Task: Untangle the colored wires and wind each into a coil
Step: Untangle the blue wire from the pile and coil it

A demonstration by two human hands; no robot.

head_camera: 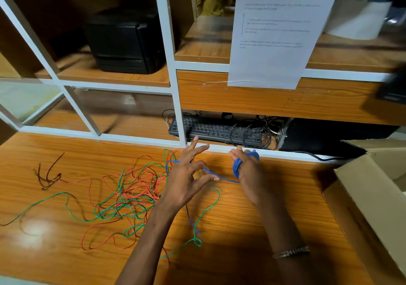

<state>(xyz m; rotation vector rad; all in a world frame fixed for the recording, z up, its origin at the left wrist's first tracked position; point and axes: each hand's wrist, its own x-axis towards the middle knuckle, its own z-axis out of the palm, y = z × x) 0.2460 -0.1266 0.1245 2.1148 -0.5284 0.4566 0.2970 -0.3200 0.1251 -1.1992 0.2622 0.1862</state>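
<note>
A blue coil [237, 166] is wound around the fingers of my right hand [249, 172], which grips it near the shelf's white rail. From the coil a blue wire [222, 177] runs left to my left hand [186, 178], which pinches it between thumb and forefinger while the other fingers spread out. Left of my hands a tangle of red wire [140, 183] and green wire [109, 212] lies spread on the wooden table [241, 229]. A dark brown wire [47, 178] lies apart at the far left.
An open cardboard box [373, 197] stands at the right edge of the table. A white shelf frame [179, 100] rises behind, with a black keyboard [215, 130] and cables under it, a black printer [125, 41] higher up and a paper sheet [274, 32] hanging.
</note>
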